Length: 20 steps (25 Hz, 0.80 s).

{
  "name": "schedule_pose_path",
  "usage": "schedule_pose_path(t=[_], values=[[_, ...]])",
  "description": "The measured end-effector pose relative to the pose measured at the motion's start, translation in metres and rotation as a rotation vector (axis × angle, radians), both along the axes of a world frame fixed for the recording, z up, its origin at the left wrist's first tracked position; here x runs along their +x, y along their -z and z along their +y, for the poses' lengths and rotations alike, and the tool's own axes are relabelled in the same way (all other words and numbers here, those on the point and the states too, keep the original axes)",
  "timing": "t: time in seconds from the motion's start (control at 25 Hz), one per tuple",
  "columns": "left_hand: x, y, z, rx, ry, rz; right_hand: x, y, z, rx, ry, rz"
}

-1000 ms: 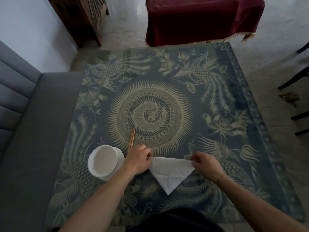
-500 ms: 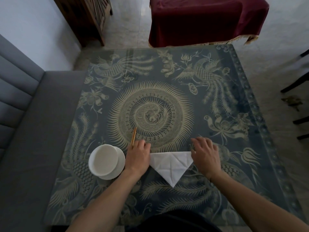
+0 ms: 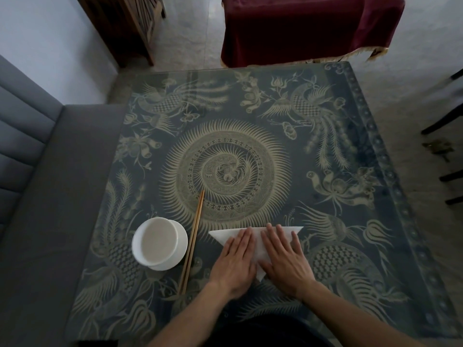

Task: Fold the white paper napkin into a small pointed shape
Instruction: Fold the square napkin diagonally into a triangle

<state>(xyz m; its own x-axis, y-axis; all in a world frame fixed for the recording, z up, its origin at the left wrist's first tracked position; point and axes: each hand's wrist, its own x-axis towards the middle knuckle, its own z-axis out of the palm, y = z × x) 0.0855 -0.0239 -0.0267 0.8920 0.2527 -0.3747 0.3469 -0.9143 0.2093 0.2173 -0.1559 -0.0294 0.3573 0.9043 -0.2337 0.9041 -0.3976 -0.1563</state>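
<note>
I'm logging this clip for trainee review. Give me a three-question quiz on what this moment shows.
1. True or false: both hands lie flat on the napkin.
2. What lies between the white bowl and the napkin?
3. Where does the napkin's point face: A) toward the person, B) away?

Key: 1. True: left hand and right hand press it down. 2. The chopsticks. 3. A.

Matt creased paper napkin (image 3: 258, 242); wooden chopsticks (image 3: 192, 242); glossy glass tabletop (image 3: 250, 101).

White napkin (image 3: 225, 236) on blue, gold-phoenix-patterned tablecloth (image 3: 325, 146).
</note>
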Motion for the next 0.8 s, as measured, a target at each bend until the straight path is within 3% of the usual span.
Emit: schedule_pose_path(t=[0.52,0.6,0.8], values=[[-0.043,0.003,0.029,0.13,-0.244,0.02,0.032,0.005,-0.036,-0.033,0.356,-0.032],[-0.04,0.002,0.022,0.126,-0.238,-0.042,0.025,0.0,-0.03,-0.024,0.304,-0.021],[-0.028,0.005,-0.014,0.067,-0.001,-0.112,-0.018,-0.002,-0.016,0.025,-0.096,0.04]])
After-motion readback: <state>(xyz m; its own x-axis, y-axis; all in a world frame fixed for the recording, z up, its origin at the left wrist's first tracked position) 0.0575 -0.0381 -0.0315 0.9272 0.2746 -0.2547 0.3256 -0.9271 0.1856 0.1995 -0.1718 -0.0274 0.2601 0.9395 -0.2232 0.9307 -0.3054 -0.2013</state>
